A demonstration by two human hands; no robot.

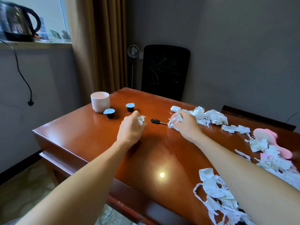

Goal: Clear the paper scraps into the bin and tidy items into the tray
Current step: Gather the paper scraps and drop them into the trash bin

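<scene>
White paper scraps (209,116) lie in a long trail along the right side of the wooden desk (90,133), with a further heap of them (215,197) near the front edge. My left hand (132,125) is closed around a small crumpled paper scrap (141,119) at the desk's middle. My right hand (186,122) grips a bunch of paper strips (172,123) at the trail's far end. A black key (156,121) lies between the two hands. No bin or tray is in view.
A white ribbed cup (100,101) stands at the far left corner, two blue-lidded black capsules (110,113) (130,107) beside it. A white earbud case (175,108) sits past my right hand. A pink hairbrush (267,137) lies among scraps at right. A black chair (165,70) stands behind.
</scene>
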